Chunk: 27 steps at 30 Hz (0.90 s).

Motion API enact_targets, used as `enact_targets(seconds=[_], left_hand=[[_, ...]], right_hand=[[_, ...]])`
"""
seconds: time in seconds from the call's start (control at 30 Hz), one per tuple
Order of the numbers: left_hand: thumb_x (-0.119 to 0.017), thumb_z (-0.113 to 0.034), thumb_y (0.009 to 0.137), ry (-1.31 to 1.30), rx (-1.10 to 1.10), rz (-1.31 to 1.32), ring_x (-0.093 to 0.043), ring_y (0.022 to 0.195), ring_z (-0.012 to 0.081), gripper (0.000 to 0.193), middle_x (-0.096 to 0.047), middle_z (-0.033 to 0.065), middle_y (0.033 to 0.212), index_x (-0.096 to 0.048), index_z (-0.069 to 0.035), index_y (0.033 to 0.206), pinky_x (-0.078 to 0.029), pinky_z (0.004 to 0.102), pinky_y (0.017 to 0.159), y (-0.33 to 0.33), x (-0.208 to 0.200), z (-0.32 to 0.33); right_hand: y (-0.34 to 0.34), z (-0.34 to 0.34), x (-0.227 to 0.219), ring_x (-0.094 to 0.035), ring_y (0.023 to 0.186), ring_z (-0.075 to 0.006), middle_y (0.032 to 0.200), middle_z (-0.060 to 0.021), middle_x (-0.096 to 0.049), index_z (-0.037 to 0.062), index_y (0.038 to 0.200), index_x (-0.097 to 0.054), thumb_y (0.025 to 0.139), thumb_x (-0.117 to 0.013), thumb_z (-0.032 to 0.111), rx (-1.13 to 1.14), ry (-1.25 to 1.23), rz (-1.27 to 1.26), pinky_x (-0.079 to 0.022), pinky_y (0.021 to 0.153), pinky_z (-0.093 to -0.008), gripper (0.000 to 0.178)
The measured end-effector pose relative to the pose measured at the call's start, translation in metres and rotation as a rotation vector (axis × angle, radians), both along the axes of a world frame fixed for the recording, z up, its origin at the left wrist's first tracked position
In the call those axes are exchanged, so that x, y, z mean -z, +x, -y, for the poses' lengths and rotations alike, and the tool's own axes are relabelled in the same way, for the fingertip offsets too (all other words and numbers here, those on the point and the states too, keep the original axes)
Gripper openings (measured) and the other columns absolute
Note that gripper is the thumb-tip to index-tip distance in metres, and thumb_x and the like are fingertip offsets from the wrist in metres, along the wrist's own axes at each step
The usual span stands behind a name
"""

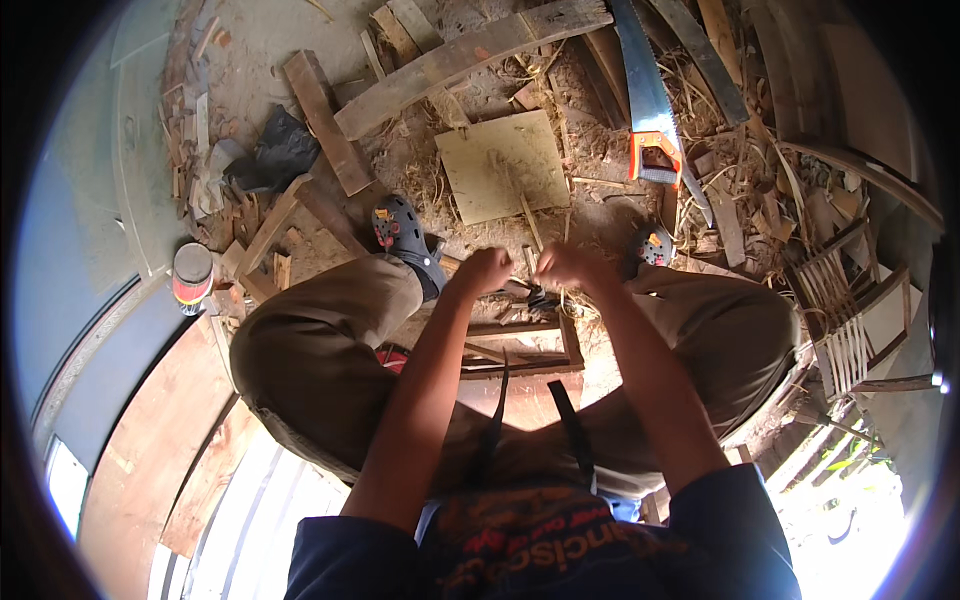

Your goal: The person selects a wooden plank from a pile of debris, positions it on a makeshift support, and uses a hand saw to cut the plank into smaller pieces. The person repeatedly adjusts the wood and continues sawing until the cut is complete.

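Observation:
Between my spread knees, my left hand [487, 270] is closed, its fingers curled toward the other hand. A small gap away, my right hand [565, 266] is closed too, fingers pinched. Whatever either one holds is too small to make out. A thin wooden strip [532, 222] runs from the square board [505, 168] down to my right fingertips; I cannot tell whether it is gripped or lies behind them. Beneath the hands are a small dark object [541, 299], its kind unclear, and a rectangular wooden frame [575, 345].
A handsaw [648, 80] with an orange and grey handle lies at the far right. Long planks [470, 60] and wood scraps litter the dirt floor. At left are a tin can [192, 272] and a black plastic bag [283, 150]. A slatted wooden piece [838, 310] leans at right.

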<state>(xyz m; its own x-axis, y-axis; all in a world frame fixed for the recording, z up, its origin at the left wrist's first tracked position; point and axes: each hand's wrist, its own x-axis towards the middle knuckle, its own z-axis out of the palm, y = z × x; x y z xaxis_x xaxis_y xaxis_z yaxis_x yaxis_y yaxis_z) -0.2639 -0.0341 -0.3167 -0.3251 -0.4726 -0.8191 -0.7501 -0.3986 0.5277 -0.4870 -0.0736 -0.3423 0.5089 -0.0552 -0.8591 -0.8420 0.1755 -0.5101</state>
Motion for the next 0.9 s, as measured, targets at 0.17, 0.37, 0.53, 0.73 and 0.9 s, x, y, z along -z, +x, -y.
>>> enact_targets(seconds=[0.17,0.37,0.53,0.73,0.9], left_hand=[[-0.055,-0.049,0.096,0.480,0.364,-0.210,-0.061,0.123,0.0328,0.053,-0.062,0.0225,0.134,-0.068,-0.005,0.122,-0.046,0.0439,0.107,-0.003,-0.024,-0.118],[-0.074,-0.059,0.081,0.624,0.467,-0.014,-0.059,0.126,0.0323,0.080,-0.061,0.0205,0.137,-0.057,-0.006,0.139,-0.048,0.0441,0.105,-0.011,-0.059,-0.106],[-0.064,-0.055,0.094,0.319,0.142,-0.093,-0.071,0.091,0.0322,0.061,-0.072,0.0218,0.094,-0.061,-0.001,0.124,-0.055,0.0439,0.081,0.003,-0.074,-0.035],[-0.062,-0.058,0.094,-0.084,-0.047,-0.024,-0.072,0.079,0.0302,0.064,-0.071,0.0182,0.086,-0.057,-0.005,0.129,-0.055,0.0422,0.074,-0.011,-0.084,-0.030],[-0.071,-0.051,0.088,0.202,0.021,-0.144,-0.069,0.088,0.0265,0.052,-0.071,0.0211,0.091,-0.068,-0.004,0.112,-0.053,0.0416,0.078,-0.001,-0.046,-0.016]], right_hand=[[0.036,-0.118,-0.071,-0.062,0.121,-0.0309,0.131,-0.0182,-0.065,0.0025,0.133,-0.060,0.071,-0.087,0.056,-0.507,0.221,0.034,-0.049,0.105,-0.0434,0.086],[-0.004,-0.145,-0.058,-0.071,0.098,-0.0321,0.101,-0.0171,-0.073,0.0041,0.117,-0.067,0.082,-0.081,0.026,-0.309,0.015,0.079,-0.056,0.086,-0.0436,0.043],[-0.008,-0.024,-0.073,-0.070,0.096,-0.0321,0.099,-0.0163,-0.073,0.0086,0.113,-0.071,0.079,-0.081,0.040,-0.285,-0.114,0.080,-0.054,0.085,-0.0445,0.047],[-0.023,0.012,-0.076,-0.070,0.102,-0.0366,0.107,-0.0222,-0.072,0.0038,0.123,-0.068,0.078,-0.085,0.043,-0.211,-0.107,0.059,-0.054,0.088,-0.0435,0.062],[0.010,0.035,-0.076,-0.072,0.097,-0.0307,0.100,-0.0182,-0.075,0.0059,0.109,-0.075,0.080,-0.083,0.039,-0.374,-0.047,0.093,-0.054,0.086,-0.0424,0.045]])
